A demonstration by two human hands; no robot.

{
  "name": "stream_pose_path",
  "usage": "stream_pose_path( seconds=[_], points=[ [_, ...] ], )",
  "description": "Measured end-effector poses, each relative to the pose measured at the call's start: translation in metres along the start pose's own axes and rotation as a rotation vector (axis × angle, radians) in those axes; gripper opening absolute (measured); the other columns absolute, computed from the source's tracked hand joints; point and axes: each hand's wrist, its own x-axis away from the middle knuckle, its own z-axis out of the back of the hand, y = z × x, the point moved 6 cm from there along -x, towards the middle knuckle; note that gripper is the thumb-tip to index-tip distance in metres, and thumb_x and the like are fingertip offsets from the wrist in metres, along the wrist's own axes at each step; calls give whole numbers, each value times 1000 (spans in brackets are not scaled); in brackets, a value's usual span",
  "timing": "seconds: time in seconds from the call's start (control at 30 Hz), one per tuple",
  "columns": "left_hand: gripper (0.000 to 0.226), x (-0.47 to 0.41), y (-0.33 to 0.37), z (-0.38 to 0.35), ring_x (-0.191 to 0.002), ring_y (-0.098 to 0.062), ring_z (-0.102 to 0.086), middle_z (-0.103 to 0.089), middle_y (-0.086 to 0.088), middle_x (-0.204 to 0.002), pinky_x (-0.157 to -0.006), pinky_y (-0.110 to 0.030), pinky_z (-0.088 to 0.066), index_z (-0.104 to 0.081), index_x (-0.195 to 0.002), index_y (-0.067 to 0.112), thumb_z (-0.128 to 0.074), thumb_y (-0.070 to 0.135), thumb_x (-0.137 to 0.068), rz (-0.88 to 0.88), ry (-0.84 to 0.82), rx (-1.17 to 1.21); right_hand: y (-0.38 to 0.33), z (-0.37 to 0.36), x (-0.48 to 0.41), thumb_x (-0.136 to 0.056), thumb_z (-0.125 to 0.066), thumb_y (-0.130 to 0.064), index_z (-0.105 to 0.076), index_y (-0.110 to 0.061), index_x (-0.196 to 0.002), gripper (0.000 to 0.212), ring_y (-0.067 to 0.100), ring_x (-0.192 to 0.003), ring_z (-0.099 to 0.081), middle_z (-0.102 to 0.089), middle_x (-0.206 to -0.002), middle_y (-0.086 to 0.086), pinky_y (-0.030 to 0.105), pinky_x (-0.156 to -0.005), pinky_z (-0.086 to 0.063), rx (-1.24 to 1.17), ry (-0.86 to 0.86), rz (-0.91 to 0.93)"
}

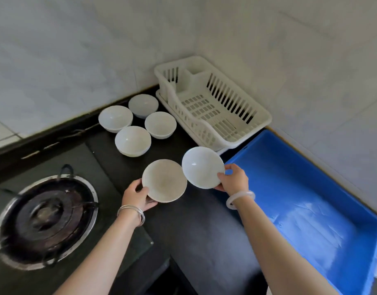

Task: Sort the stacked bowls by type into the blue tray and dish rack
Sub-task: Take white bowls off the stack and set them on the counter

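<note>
Right and bottom edges cut off the blue tray (290, 188). The gas burner (44, 218) is clipped at left and slightly blurred. The cream bowl (164, 180) hides most left hand (137, 195) fingers. The white bowl (201, 167) hides right hand (233, 179) fingers.

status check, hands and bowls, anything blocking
Left hand gripping matte cream bowl. Right hand gripping glossy white bowl near blue plastic tray. Four white bowls waiting on black counter; white slatted dish rack unobstructed.
</note>
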Motion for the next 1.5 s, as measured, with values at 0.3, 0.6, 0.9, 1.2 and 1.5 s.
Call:
stream_pose_path(
  seconds=[0.3, 0.6, 0.9, 1.2, 1.5],
  points=[
    [37, -30, 19, 21, -101, -43, -61, -50, -14, -113, -56, -37, -53, -48, -124, 14, -44, -1, -90, 34, 124, 112, -11, -57, -53, -85, -56, -2, -52, -13, -105, 23, 19, -58, -64, -52, -89, 1, 32, -48, -58, 25, -29, -102],
    [37, -37, 15, 25, -105, -45, -59, -50, -19, -127, -63, -41, -53, -49, -124, 12, -43, -2, -91, 73, 128, 188, -6, -77, -68, -86, -54, -2, -52, -14, -99, 19, 14, -54, -57, -52, -87, 0, 29, -47, -56, 15, 3, -122],
    [41, -32, 8, 26, -110, -40, -58, -51, -17, -133, -79, -44, -53, -46, -131, 18, -47, 5, -92, 83, 122, 249, 3, -85, -62, -89, -54, -6, -51, -14, -106, 19, 25, -77, -63, -55, -111, 12, 25, -44, -55, -97, -54, -191],
    [41, -23, -1, 19, -112, -36, -56, -50, -12, -132, -81, -39, -54, -51, -127, 17, -53, 2, -89, 40, 181, 230, 26, -96, -50, -93, -51, -6, -51, -9, -128, 35, 27, -80, -66, -59, -115, 14, 31, -63, -57, -454, -121, -322],
    [45, -25, -2, 10, -113, -40, -56, -47, -17, -135, -80, -39, -54, -47, -130, 13, -50, -1, -88, 41, 229, 289, 12, -107, -59, -92, -51, -4, -54, -6, -126, 34, 29, -78, -69, -62, -112, 17, 29, -61, -57, -466, -102, -310]
  ],
)
